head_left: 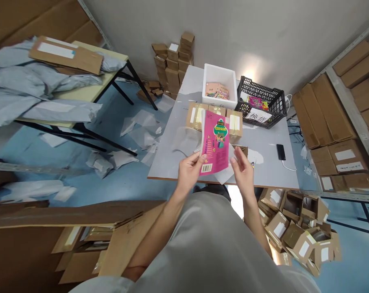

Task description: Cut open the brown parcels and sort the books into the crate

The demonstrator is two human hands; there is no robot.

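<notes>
A pink paperback book with a green badge, small pictures and a barcode is held tilted up above the front of the table. My left hand pinches its lower left edge, thumb over the cover. Beside the lower right edge, my right hand has its fingers apart; whether a fingertip touches the book I cannot tell. Taped cardboard boxes stand in a row behind the book, partly hidden by it. Beyond my right fingers shows part of a brown carton. Under the book lies white paper.
On the grey table stand a white bin with booklets and a black crate with books. A phone lies right, cable attached. Opened cartons heap on the floor right. A side table bears grey parcels.
</notes>
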